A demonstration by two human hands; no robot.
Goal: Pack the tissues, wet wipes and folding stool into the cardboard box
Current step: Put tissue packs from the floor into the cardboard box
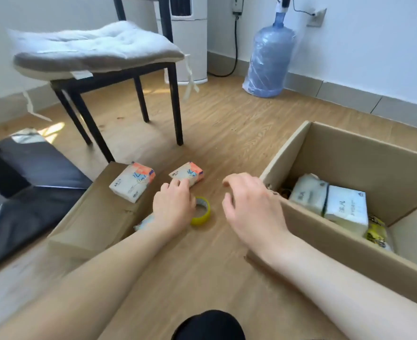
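Note:
An open cardboard box [298, 227] stands on the floor at the right; two white tissue packs [344, 209] and a yellow-printed pack [376, 233] lie inside it. A white and orange tissue pack [132, 181] rests on a flattened cardboard piece [97, 217] at the left. A second such pack [189, 173] lies on the floor, and the fingertips of my left hand [173, 206] touch its near edge. My right hand [249, 204] hovers over the floor beside the box's left wall, fingers curled and apart, holding nothing. I cannot make out a folding stool.
A yellow tape roll [202, 212] lies on the floor just right of my left hand. A black-legged chair with a grey cushion [89, 47] stands behind. A blue water jug [270, 62] and a white appliance [190, 38] stand by the far wall. Dark furniture [28, 182] sits left.

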